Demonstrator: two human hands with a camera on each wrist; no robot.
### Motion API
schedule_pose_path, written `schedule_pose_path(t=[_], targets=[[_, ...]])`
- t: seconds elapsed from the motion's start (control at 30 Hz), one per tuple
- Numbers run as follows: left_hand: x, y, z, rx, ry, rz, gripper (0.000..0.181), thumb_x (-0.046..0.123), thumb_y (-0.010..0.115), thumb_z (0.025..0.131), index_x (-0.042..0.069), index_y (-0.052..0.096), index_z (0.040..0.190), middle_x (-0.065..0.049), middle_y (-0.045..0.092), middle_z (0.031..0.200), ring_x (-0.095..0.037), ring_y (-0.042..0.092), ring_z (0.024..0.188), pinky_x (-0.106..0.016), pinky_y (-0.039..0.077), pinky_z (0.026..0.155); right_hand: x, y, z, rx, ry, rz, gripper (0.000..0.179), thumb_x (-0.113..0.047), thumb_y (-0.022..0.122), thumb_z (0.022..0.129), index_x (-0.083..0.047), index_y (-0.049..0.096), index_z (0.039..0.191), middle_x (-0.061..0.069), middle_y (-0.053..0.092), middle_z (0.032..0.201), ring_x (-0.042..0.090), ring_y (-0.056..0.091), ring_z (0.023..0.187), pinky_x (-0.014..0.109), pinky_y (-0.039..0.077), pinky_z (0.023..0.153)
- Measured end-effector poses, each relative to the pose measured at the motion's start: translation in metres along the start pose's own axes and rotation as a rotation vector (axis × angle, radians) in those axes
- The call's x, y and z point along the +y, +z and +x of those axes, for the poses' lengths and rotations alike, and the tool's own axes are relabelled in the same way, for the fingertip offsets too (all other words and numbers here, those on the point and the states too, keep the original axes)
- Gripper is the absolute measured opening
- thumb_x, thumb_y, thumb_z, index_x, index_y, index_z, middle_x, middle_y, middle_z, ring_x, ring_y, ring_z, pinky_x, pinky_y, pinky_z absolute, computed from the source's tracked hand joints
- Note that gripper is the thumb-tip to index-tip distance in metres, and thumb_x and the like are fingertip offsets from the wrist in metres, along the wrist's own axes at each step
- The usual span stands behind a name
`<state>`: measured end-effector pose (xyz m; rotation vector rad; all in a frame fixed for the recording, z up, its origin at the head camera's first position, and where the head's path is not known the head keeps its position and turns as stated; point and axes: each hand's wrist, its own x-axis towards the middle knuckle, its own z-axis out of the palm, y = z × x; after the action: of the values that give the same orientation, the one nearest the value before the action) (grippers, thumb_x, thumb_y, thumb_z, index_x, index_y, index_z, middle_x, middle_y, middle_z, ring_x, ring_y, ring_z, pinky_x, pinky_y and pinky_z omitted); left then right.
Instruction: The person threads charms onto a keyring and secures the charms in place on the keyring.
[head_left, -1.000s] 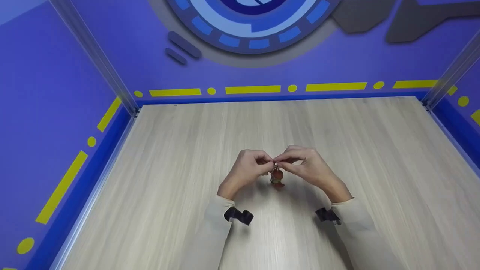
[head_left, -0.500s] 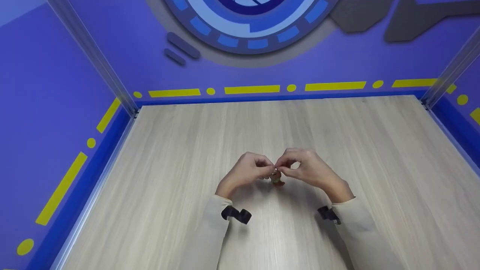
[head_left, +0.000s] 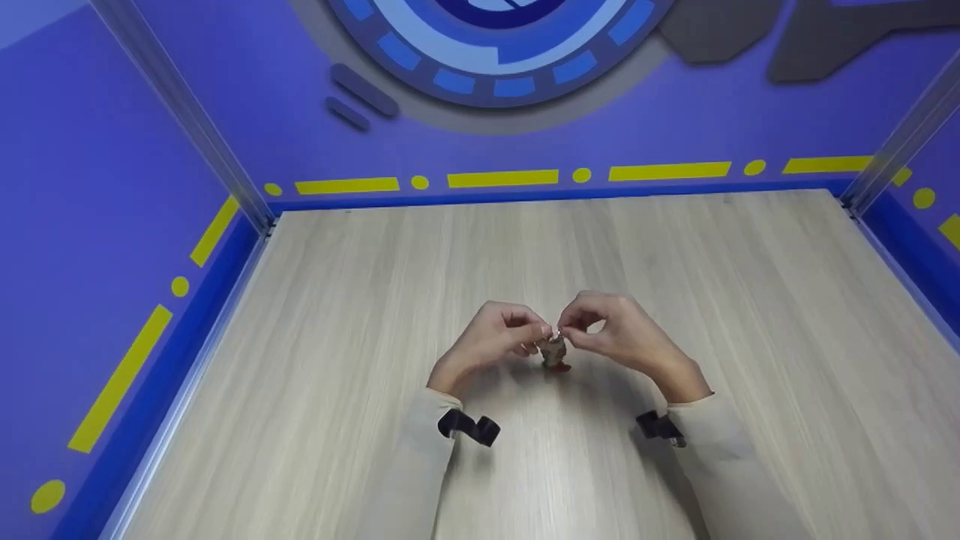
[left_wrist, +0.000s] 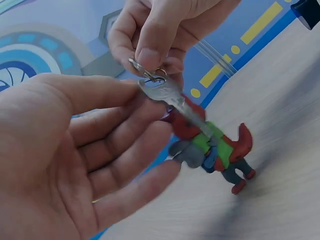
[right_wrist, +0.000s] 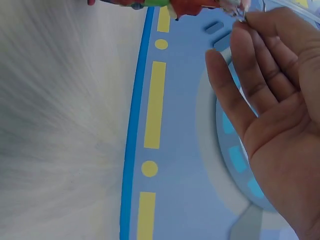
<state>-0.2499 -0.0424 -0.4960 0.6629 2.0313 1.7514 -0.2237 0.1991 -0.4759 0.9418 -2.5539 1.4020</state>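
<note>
Both your hands are up together over the near half of the bench [head_left: 352, 337], and everything is happening at your fingertips. Your left hand [head_left: 487, 337] has the silver key [left_wrist: 171, 95] pinched at its head between thumb and fingers, the remaining fingers spread loosely below. Your right hand [head_left: 615, 322] is grasping the key ring [left_wrist: 141, 69], thumb and forefinger tight on the metal, the other fingers out fairly straight in the right wrist view. Under that meeting point, between your hands, hangs the little figurine [left_wrist: 226, 145], red with a green top, its head end up by the ring and its feet down toward the bench; whether those feet touch wood you can't tell from here. The key's blade slants down across its front. So how far along are you? Midway, I'd judge: the ring is there at the hole in the key's head and seems to pass through it, yet the blur hides whether it sits fully on. Ring and key are brought together, that much is done; what's left, by the look of it, is finishing that joint and letting go, since neither hand is free.
</note>
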Motion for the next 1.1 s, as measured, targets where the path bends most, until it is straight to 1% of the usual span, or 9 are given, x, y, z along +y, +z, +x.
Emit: schedule_pose_path(t=[0.07, 0.13, 0.27, 0.4, 0.53, 0.63, 0.7, 0.93, 1.1], targets=[[0.003, 0.002, 0.0, 0.035, 0.055, 0.036, 0.015, 0.013, 0.072, 0.101, 0.001, 0.08, 0.1, -0.004, 0.077, 0.088, -0.015, 0.068, 0.076, -0.03, 0.06, 0.071, 0.001, -0.001, 0.0, 0.05, 0.025, -0.001, 0.016, 0.005, 0.077, 0.092, -0.01, 0.077, 0.096, -0.001, 0.074, 0.092, 0.014, 0.07, 0.083, 0.031, 0.058, 0.079], [0.006, 0.004, 0.0, 0.062, 0.112, 0.101, 0.014, 0.015, 0.073, 0.101, 0.003, 0.081, 0.101, 0.0, 0.077, 0.088, -0.013, 0.067, 0.077, -0.028, 0.057, 0.07, 0.002, -0.002, -0.001, 0.093, 0.051, 0.002, 0.017, 0.007, 0.077, 0.092, -0.01, 0.077, 0.094, -0.004, 0.074, 0.09, 0.014, 0.07, 0.081, 0.028, 0.058, 0.077], [0.01, 0.01, 0.0, 0.117, 0.233, 0.26, 0.01, 0.019, 0.077, 0.098, 0.011, 0.083, 0.101, 0.009, 0.077, 0.09, -0.009, 0.068, 0.082, -0.032, 0.058, 0.075, 0.002, -0.002, -0.001, 0.149, 0.072, 0.011, 0.016, 0.008, 0.076, 0.092, -0.008, 0.076, 0.093, -0.005, 0.074, 0.087, 0.015, 0.071, 0.077, 0.026, 0.057, 0.073], [0.012, 0.016, 0.002, 0.191, 0.345, 0.367, 0.007, 0.016, 0.081, 0.096, 0.01, 0.082, 0.099, 0.007, 0.077, 0.093, -0.008, 0.069, 0.083, -0.035, 0.06, 0.076, 0.0, -0.001, 0.0, 0.178, 0.062, 0.009, 0.016, 0.008, 0.076, 0.093, -0.008, 0.074, 0.093, -0.005, 0.074, 0.084, 0.015, 0.072, 0.074, 0.026, 0.058, 0.069], [0.013, 0.022, 0.002, 0.28, 0.397, 0.46, 0.006, 0.015, 0.082, 0.095, 0.009, 0.082, 0.096, 0.004, 0.077, 0.09, -0.007, 0.069, 0.076, -0.028, 0.06, 0.07, -0.004, 0.001, 0.001, 0.2, 0.037, -0.034, 0.016, 0.009, 0.077, 0.091, -0.006, 0.074, 0.094, -0.005, 0.074, 0.086, 0.013, 0.07, 0.075, 0.026, 0.058, 0.072], [0.013, 0.024, 0.003, 0.336, 0.424, 0.506, 0.004, 0.012, 0.081, 0.094, 0.008, 0.081, 0.093, 0.003, 0.077, 0.088, -0.007, 0.068, 0.073, -0.027, 0.059, 0.067, -0.006, 0.002, 0.002, 0.203, 0.027, -0.048, 0.015, 0.009, 0.077, 0.09, -0.005, 0.074, 0.095, -0.005, 0.074, 0.088, 0.013, 0.07, 0.077, 0.027, 0.059, 0.074], [0.013, 0.025, 0.003, 0.365, 0.445, 0.536, 0.004, 0.01, 0.08, 0.094, 0.008, 0.08, 0.091, 0.002, 0.077, 0.087, -0.008, 0.068, 0.072, -0.028, 0.06, 0.066, -0.007, 0.003, 0.002, 0.201, 0.028, -0.044, 0.015, 0.008, 0.078, 0.091, -0.006, 0.076, 0.095, -0.005, 0.074, 0.089, 0.013, 0.071, 0.078, 0.027, 0.059, 0.075], [0.011, 0.024, 0.002, 0.412, 0.523, 0.582, 0.004, 0.007, 0.079, 0.093, 0.007, 0.078, 0.089, 0.0, 0.076, 0.084, -0.012, 0.069, 0.069, -0.035, 0.061, 0.063, -0.008, 0.001, 0.002, 0.205, 0.015, -0.006, 0.013, 0.001, 0.081, 0.092, -0.011, 0.082, 0.097, 0.001, 0.077, 0.094, 0.015, 0.074, 0.082, 0.024, 0.059, 0.076], [0.013, 0.023, 0.002, 0.43, 0.556, 0.608, 0.006, 0.007, 0.079, 0.092, 0.009, 0.078, 0.087, 0.002, 0.075, 0.083, -0.009, 0.068, 0.067, -0.028, 0.059, 0.061, -0.007, 0.001, 0.002, 0.226, -0.044, -0.007, 0.018, 0.005, 0.08, 0.091, -0.01, 0.083, 0.101, 0.006, 0.077, 0.095, 0.018, 0.074, 0.084, 0.022, 0.059, 0.078]])
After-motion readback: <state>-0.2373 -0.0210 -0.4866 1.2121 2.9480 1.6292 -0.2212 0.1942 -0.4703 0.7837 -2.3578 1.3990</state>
